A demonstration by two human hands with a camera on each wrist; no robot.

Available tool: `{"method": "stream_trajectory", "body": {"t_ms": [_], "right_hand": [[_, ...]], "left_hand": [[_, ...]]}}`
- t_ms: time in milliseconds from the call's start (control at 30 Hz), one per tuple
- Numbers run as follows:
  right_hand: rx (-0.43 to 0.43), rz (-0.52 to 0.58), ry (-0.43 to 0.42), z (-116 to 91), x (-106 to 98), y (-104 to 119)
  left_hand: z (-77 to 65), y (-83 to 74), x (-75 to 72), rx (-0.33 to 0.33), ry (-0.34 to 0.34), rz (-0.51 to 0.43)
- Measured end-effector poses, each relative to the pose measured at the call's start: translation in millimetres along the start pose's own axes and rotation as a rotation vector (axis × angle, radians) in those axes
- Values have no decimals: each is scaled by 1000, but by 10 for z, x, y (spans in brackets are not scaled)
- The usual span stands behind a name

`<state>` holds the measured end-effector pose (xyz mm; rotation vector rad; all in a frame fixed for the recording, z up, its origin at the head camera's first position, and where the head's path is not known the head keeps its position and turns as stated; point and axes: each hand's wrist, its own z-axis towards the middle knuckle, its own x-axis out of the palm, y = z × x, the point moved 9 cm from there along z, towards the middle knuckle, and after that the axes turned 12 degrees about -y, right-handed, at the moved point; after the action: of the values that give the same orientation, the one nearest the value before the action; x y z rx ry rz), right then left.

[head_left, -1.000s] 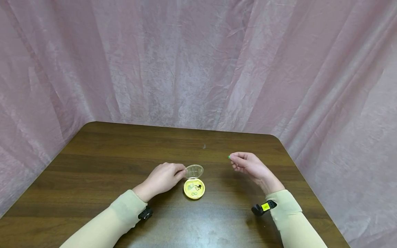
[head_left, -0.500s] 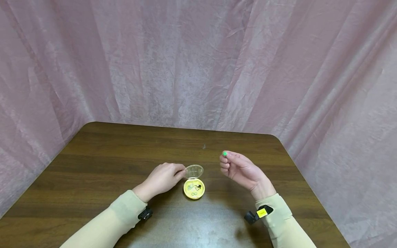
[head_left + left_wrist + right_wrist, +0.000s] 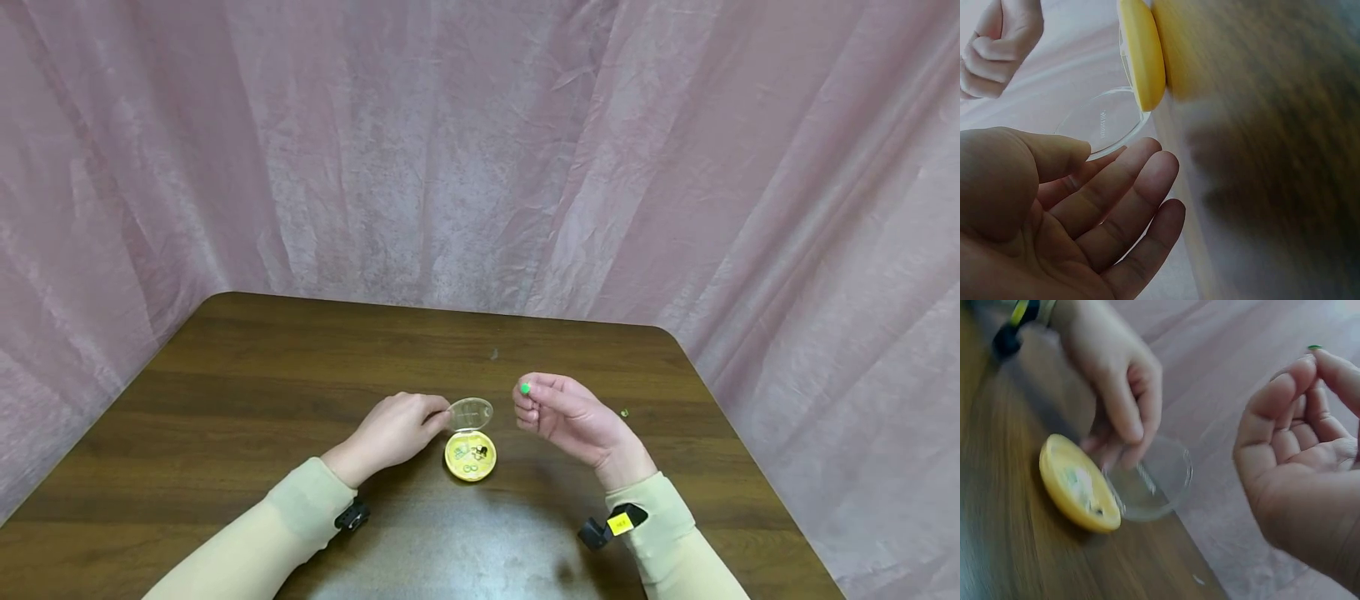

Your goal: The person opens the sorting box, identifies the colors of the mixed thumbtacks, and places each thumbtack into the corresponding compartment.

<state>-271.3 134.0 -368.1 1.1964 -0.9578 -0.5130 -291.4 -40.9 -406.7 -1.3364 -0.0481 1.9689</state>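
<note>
A small round yellow case (image 3: 470, 477) stands on the table with its clear lid (image 3: 472, 412) tilted up. My left hand (image 3: 397, 427) pinches the lid's edge between thumb and index finger; the other fingers are loosely bent in the left wrist view. Inside the case lie several tiny pieces, pale green, dark and ring-shaped. To the right, my right hand (image 3: 570, 421) is raised above the table. Between its thumb and index fingertip it pinches a small bright green disc (image 3: 525, 388), which appears as a thin green edge in the right wrist view.
A tiny greenish piece (image 3: 625, 412) lies on the brown wooden table (image 3: 300, 358) beyond my right wrist. A small pale mark (image 3: 494, 354) shows farther back on the tabletop. Pink curtains (image 3: 450, 167) hang behind the table and along its sides.
My right hand has moved left toward the case and turned, showing the green disc's face. The tiny greenish piece on the table has come into view behind it. My left hand stays at the lid.
</note>
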Motion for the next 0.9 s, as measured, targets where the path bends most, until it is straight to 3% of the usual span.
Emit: {"method": "stream_trajectory", "body": {"t_ms": [100, 267, 400, 567, 733, 900], "right_hand": [[2, -227, -55, 4, -17, -59], [-8, -735, -105, 16, 38, -128], [-56, -1051, -95, 34, 145, -177], [-179, -1388, -84, 65, 254, -250], [-289, -1622, -78, 97, 327, -337], [-318, -1715, -63, 113, 342, -403]], "left_hand": [[7, -1, -4, 1, -3, 1], [10, 0, -5, -4, -6, -4], [7, -11, 3, -4, -2, -1], [13, -41, 13, 4, -1, 0], [14, -65, 20, 21, -8, 7], [21, -67, 33, 21, -6, 8]]}}
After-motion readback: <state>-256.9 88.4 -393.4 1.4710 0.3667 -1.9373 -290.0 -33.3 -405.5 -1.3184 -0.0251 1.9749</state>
